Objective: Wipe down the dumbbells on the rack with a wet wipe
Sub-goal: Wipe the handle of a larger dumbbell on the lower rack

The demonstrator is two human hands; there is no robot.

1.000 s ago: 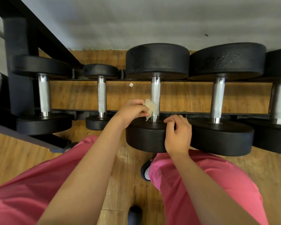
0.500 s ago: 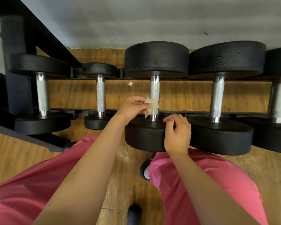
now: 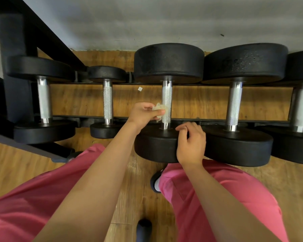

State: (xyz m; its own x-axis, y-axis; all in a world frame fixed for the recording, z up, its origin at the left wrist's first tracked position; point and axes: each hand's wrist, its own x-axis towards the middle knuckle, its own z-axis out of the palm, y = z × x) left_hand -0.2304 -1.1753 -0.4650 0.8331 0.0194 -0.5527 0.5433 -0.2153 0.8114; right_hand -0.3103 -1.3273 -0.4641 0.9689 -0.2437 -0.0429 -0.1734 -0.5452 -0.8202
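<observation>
Left hand pinches the wet wipe against the left side of the middle dumbbell handle, near its near end. Right hand, fingers curled over the near head's rim, likely stops it rolling on the rack.

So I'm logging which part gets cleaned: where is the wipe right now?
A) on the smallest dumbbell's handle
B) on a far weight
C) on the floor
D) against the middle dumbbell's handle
D: the left hand pinches the wipe against the handle of the middle dumbbell, whose near weight the right hand holds.
</observation>
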